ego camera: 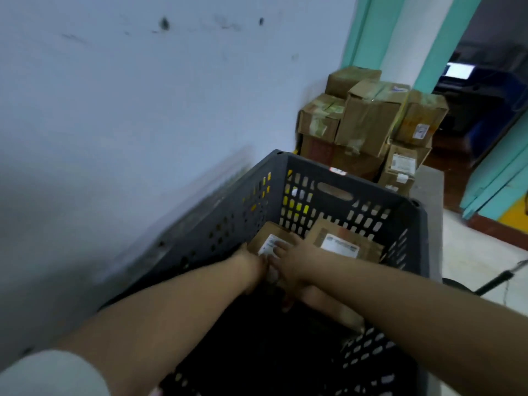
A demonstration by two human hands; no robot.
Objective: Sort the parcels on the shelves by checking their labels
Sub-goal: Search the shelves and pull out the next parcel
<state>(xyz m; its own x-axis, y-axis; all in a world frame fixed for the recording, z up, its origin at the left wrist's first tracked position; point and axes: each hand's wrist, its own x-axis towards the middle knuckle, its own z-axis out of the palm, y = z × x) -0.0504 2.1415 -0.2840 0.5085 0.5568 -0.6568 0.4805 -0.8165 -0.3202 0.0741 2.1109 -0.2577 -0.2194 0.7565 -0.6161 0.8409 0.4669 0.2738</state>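
- Nearest, a pale sleeve [48, 372] sits at the lower left corner, and both bare forearms reach forward into a dark grey crate [380, 195] with slotted walls.
- Its near floor is in deep shadow, so nothing can be made out there.
- Under the right forearm lies a tan shape [334, 307], too blurred to name.
- The left hand [253, 265] is at the left edge of a brown parcel [264, 238]; its fingers are smeared and partly hidden, so I cannot tell how it grips.
- The right hand [290, 265] holds the same parcel, with its fingers laid over the top and its thumb pointing down the near side.
- The parcel lies inside the crate towards the far left corner. The right fingers half cover its white label [270, 244], and the print is unreadable.
- Just beside it on the right a second parcel [317, 232] leans against the far wall of the crate, its own label facing up.
- To the left runs a scuffed pale wall [143, 95], blurred close to the crate.
- Beyond the crate, taped cardboard boxes [368, 121] are stacked in the corner; the crate's rim hides the lowest ones.
- Behind them stands a teal door frame [437, 52], and a lit screen [458, 70] glows in the dark room past it.
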